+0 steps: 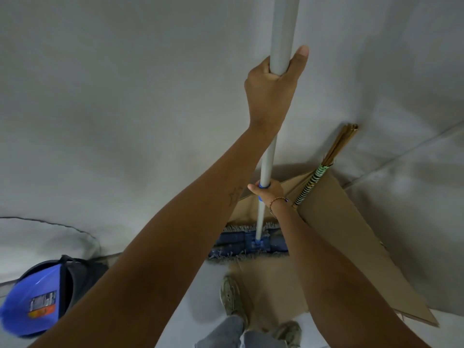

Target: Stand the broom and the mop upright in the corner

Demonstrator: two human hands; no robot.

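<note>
Smooth matt mop pole [281, 33], fringed cloth mop head [248, 243], matt cardboard [351, 234], glossy plastic bucket [32, 297].

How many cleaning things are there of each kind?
Mop: 1
Broom: 1
Bucket: 1
Total: 3
The left hand and right hand both hold the mop.

bare room corner | plain grey walls [125, 109] | blue bucket [32, 297] | cardboard [339, 222]
</note>
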